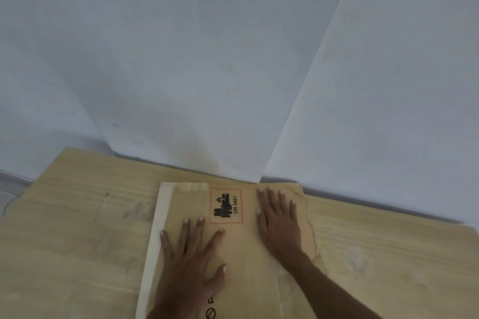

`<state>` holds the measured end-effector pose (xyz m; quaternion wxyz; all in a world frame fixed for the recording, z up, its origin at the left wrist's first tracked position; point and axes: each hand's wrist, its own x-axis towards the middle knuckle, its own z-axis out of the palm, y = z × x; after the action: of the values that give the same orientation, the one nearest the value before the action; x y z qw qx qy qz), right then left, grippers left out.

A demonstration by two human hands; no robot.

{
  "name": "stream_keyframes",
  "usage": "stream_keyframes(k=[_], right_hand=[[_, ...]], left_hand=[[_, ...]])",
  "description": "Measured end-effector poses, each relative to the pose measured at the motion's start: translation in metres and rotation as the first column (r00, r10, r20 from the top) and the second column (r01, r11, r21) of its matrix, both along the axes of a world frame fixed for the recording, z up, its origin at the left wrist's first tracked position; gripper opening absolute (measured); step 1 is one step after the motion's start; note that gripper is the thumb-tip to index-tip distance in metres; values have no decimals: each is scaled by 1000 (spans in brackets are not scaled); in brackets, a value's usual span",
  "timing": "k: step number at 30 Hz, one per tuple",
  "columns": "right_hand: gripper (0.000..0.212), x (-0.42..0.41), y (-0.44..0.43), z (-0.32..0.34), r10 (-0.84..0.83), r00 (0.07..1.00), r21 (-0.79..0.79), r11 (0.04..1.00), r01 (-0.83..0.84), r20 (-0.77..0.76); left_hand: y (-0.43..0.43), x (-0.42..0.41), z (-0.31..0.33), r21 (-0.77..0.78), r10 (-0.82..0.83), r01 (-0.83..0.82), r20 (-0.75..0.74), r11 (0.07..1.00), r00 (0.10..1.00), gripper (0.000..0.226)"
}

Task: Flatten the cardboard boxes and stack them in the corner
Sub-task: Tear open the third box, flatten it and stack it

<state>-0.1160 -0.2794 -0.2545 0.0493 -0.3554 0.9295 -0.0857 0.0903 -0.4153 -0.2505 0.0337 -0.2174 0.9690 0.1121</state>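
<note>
Two hands laid flat on a flattened cardboard box point(248, 254), palms down, fingers straight and spread, gripping nothing. Nearer and to the left, the left hand point(191, 261), fingertips stopping short of a red-bordered battery label point(226, 206) marked UN 3481, thumb stretched out toward the middle of the box. Farther away and to the right, the right hand point(278, 220), just beside that label, fingertips close to the far edge of the box. Flat on a pale wooden tabletop point(77, 228) with the far edge of the box up against the foot of a white wall point(181, 59), right where a jutting wall corner point(272, 155) comes down. Along the left side of the box, a lighter strip of cardboard point(155, 241); along the right side, a ragged, creased edge point(312, 235). At the bottom of the view, between the forearms, part of some black print point(210, 311), too cut off to read. Beyond the left end of the tabletop, a sliver of grey floor point(10, 186) with a thin pale cable point(9, 202), faint and hard to make out
</note>
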Motion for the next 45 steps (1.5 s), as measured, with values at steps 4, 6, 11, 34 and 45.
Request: stream_keyframes(k=[4,6,11,34,45], right_hand=[[64,-24,14,3,-148,989,-31,989,147,-28],[66,-22,13,2,-215,976,-54,975,213,-23],[69,-18,7,-3,-282,959,-53,958,280,-16],[71,28,-57,13,-209,976,150,969,197,66],[63,72,-19,6,-34,994,69,997,26,107]], left_hand=[[0,2,-4,8,-10,10,-26,1000,1000,76],[0,1,-6,1,8,-8,-70,1000,998,73],[-20,-18,9,-49,5,-14,-183,999,983,57],[-49,-68,7,-12,234,-234,-13,972,972,103],[-51,-70,7,-61,227,-229,-41,971,973,93]])
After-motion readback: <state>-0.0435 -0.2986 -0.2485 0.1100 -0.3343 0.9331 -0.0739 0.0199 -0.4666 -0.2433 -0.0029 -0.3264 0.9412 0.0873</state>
